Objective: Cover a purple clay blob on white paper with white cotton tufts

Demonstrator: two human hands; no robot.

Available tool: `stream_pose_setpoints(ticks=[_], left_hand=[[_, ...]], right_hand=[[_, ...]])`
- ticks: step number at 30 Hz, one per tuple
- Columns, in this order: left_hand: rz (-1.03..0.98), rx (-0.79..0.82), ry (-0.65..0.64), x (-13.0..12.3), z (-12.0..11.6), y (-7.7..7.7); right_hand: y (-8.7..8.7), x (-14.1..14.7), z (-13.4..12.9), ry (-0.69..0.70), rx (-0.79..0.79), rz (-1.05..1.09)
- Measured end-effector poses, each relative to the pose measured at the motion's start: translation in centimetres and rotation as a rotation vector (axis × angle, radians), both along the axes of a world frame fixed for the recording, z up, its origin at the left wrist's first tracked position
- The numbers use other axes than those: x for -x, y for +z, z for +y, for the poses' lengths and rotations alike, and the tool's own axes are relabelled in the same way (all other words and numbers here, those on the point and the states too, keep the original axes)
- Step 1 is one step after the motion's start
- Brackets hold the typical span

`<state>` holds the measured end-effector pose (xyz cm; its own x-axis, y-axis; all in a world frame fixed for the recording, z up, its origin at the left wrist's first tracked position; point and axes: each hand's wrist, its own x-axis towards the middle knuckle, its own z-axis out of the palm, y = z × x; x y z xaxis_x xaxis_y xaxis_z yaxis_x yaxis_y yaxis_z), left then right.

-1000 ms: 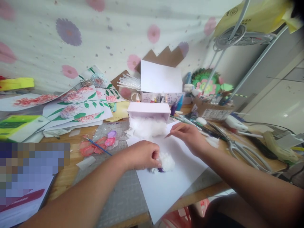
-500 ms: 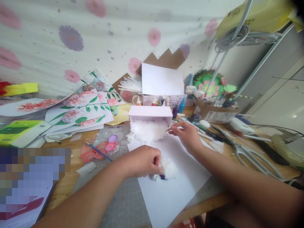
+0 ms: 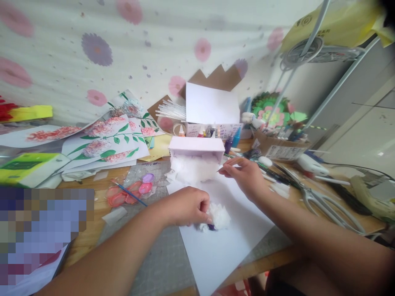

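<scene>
My left hand [image 3: 191, 206] is closed in a pinch at the left edge of a white ruffled cluster [image 3: 221, 216], low over a sheet of white paper [image 3: 212, 263]. A small dark purple part [image 3: 211, 227] shows beneath the cluster by my fingertips. Farther back, my right hand [image 3: 242, 174] pinches a thin pointed tool [image 3: 220, 168]; most of it is hidden by the fingers. Its tip is at the right side of a heap of white fluffy pieces [image 3: 193, 168], which spills from an open white box [image 3: 197, 144] lying on its side.
Large scissors [image 3: 321, 205] and several pens lie to the right. On the left are a blue brush [image 3: 131, 194], a pink plastic case [image 3: 121, 198], flower paintings [image 3: 101, 139] and a pixelated screen [image 3: 40, 238]. Small bottles [image 3: 228, 144] stand behind the box.
The view has shifted slightly. My right hand and its tool have barely moved, staying beside the white heap. My left hand keeps its pinch at the cluster, which now looks sharper.
</scene>
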<state>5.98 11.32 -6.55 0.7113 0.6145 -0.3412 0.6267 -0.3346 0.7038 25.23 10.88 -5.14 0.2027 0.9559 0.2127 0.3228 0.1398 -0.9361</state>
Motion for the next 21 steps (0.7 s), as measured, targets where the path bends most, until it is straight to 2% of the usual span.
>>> stream_pose_setpoints(ticks=[4, 10, 16, 21], left_hand=[[-0.011, -0.002, -0.002, 0.0, 0.0, 0.0], [-0.004, 0.000, 0.001, -0.1, 0.0, 0.0], [0.005, 0.012, 0.010, -0.1, 0.0, 0.0], [0.024, 0.012, 0.018, -0.1, -0.2, 0.3]], right_hand=[[0.2, -0.6, -0.5, -0.010, 0.013, 0.048], [-1.2, -0.5, 0.3, -0.010, 0.042, 0.178], [-1.6, 0.6, 1.2, -0.021, 0.058, 0.145], [-1.3, 0.8, 1.2, -0.011, 0.036, 0.126]])
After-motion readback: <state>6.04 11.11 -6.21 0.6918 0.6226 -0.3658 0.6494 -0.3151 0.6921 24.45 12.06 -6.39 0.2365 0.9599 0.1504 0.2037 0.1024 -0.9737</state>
